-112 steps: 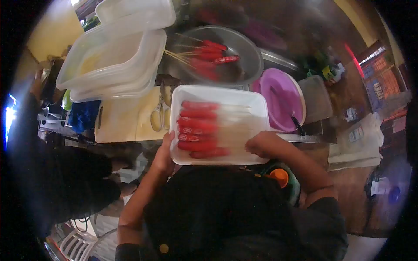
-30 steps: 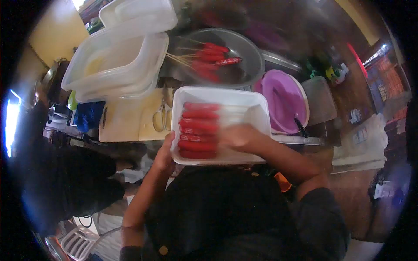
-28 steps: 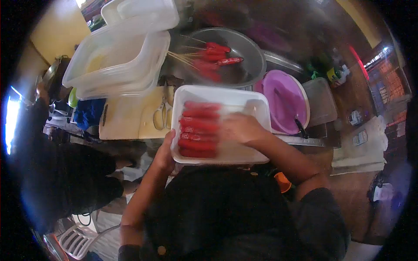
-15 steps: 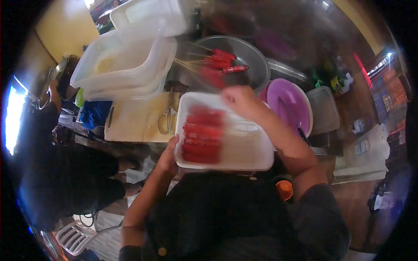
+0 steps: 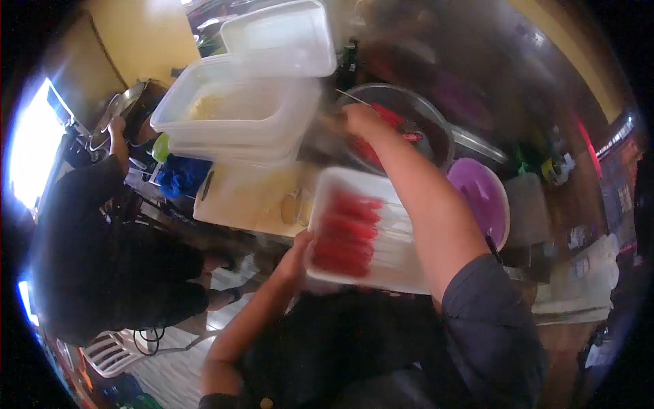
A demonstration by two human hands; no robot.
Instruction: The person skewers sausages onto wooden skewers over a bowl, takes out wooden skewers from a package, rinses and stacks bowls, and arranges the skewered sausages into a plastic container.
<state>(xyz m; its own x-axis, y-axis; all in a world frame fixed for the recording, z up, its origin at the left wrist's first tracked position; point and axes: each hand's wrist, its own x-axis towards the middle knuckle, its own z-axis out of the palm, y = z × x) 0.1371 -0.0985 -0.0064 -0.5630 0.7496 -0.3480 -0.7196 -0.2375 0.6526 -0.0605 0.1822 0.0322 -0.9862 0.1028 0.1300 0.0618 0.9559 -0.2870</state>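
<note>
My left hand grips the left edge of a white plastic tray, its fingers partly hidden behind the wall. Several red sausages on sticks lie side by side in the tray, blurred, with the sticks pointing right. My right hand is stretched over the left rim of a grey metal bowl. Its fingers look curled where the sticks were, but blur hides what they hold. More red skewered sausages are in the bowl, and one thin stick shows above my hand.
Stacked clear plastic containers stand left of the bowl, near a cutting board with scissors. A purple basin is on the right. Another person works at the far left by a pan.
My right hand has gone from above the tray up and left to the bowl. The left hand keeps its hold on the tray. The whole view has shifted.
</note>
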